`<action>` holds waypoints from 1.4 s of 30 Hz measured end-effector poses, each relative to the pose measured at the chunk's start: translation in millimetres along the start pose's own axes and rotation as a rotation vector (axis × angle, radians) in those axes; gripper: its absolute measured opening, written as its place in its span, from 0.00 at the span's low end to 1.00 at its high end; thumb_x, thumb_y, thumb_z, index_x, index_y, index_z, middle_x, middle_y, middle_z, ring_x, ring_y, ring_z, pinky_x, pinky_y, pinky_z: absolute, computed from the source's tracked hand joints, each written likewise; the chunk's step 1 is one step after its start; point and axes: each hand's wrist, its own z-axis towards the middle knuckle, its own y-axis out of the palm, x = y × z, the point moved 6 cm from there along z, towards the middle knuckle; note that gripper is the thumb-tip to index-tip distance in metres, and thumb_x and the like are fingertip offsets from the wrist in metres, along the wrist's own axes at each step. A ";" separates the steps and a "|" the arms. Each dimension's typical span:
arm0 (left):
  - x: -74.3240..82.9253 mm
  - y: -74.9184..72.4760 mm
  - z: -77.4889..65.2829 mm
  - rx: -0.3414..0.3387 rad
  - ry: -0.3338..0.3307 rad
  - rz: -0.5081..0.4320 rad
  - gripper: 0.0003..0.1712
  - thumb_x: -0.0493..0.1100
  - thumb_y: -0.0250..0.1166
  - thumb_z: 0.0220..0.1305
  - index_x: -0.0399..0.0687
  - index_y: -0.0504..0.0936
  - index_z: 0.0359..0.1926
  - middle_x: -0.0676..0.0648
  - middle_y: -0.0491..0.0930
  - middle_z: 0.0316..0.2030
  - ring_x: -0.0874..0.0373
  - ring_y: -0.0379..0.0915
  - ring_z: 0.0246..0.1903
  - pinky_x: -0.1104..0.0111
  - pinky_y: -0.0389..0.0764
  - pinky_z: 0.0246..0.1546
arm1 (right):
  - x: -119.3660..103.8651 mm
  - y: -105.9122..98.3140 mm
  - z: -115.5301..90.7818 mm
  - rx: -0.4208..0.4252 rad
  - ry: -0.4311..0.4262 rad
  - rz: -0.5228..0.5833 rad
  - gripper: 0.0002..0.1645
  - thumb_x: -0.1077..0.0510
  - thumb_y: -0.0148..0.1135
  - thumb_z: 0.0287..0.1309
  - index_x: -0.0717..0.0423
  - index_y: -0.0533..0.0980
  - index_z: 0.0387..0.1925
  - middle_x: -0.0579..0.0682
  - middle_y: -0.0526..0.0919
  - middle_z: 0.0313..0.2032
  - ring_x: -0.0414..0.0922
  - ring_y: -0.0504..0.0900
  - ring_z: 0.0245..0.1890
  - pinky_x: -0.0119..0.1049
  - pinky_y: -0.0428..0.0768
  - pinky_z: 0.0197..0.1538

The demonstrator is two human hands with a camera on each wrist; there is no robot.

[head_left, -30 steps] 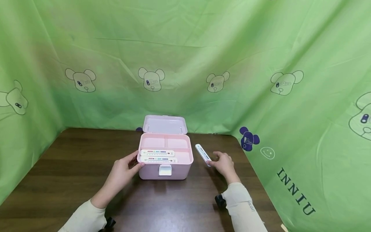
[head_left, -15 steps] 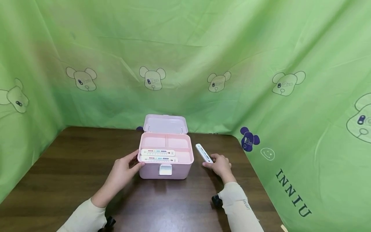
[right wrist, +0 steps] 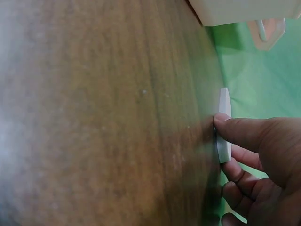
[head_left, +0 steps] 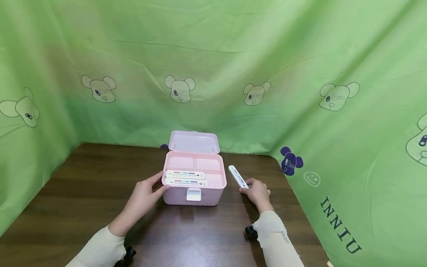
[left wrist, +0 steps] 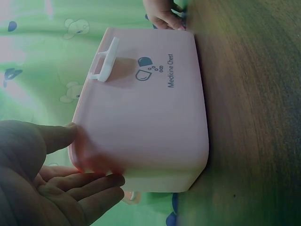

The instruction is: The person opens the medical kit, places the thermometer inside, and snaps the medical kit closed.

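A pink medicine box (head_left: 193,198) stands with its lid (head_left: 194,142) tipped back. In its front compartment two white thermometers (head_left: 185,174) lie one before the other. My left hand (head_left: 143,196) holds the box's front left corner, thumb on the front rim and fingers along the side, as the left wrist view shows. To the right of the box, my right hand (head_left: 257,193) pinches the near end of another white thermometer (head_left: 237,176) between thumb and fingers. In the right wrist view, this thermometer (right wrist: 224,146) appears edge-on, low at the table surface.
The box's two back compartments (head_left: 180,161) show bare pink bottoms. A white latch (head_left: 194,194) hangs on the front wall. Behind the dark wooden table (head_left: 100,178) and along its sides hangs a green curtain (head_left: 217,48) printed with bear heads.
My right hand has shifted slightly left on the thermometer, covering its near end. The left hand and box keep their places relative to each other; the whole head view has drifted slightly.
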 end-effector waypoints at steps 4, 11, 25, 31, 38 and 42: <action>1.6 -0.4 0.0 0.006 0.001 0.007 0.34 0.44 0.71 0.67 0.38 0.73 0.71 0.38 0.82 0.59 0.47 0.82 0.57 0.56 0.85 0.54 | 3.1 0.3 -0.5 0.012 -0.003 0.032 0.26 0.47 0.77 0.53 0.57 0.83 0.50 0.56 0.88 0.44 0.61 0.79 0.46 0.60 0.69 0.50; 2.1 0.1 1.3 -0.001 0.010 -0.004 0.34 0.42 0.71 0.67 0.37 0.73 0.71 0.38 0.82 0.59 0.47 0.82 0.57 0.56 0.85 0.54 | 7.2 -0.2 0.0 0.043 0.018 0.100 0.22 0.49 0.77 0.52 0.55 0.85 0.47 0.54 0.89 0.42 0.57 0.82 0.45 0.57 0.72 0.50; 2.7 -0.3 1.2 -0.003 0.009 0.007 0.34 0.42 0.72 0.66 0.37 0.73 0.70 0.38 0.83 0.58 0.47 0.83 0.56 0.57 0.85 0.54 | 13.3 -11.4 -0.8 0.086 0.004 0.253 0.20 0.59 0.69 0.52 0.61 0.84 0.48 0.55 0.87 0.37 0.50 0.80 0.37 0.37 0.74 0.40; 3.0 -0.8 1.3 -0.010 0.001 0.009 0.35 0.43 0.71 0.67 0.36 0.72 0.71 0.37 0.83 0.59 0.47 0.82 0.57 0.57 0.85 0.54 | 14.0 -18.3 -2.9 0.138 -0.028 0.315 0.20 0.62 0.67 0.52 0.64 0.84 0.48 0.56 0.86 0.36 0.47 0.78 0.34 0.34 0.74 0.39; 2.6 -0.4 1.6 -0.008 0.002 0.010 0.35 0.43 0.72 0.66 0.36 0.73 0.70 0.37 0.83 0.58 0.46 0.82 0.57 0.56 0.85 0.54 | 10.9 -30.9 -3.6 0.172 -0.094 0.359 0.19 0.65 0.67 0.52 0.66 0.83 0.48 0.57 0.85 0.37 0.44 0.77 0.34 0.30 0.74 0.38; 1.9 0.0 2.0 -0.006 0.005 0.008 0.35 0.43 0.72 0.66 0.36 0.73 0.70 0.37 0.83 0.58 0.46 0.82 0.57 0.56 0.85 0.55 | 12.0 -35.9 -3.6 0.163 -0.110 0.373 0.19 0.66 0.66 0.54 0.67 0.83 0.49 0.57 0.84 0.38 0.44 0.76 0.35 0.29 0.73 0.38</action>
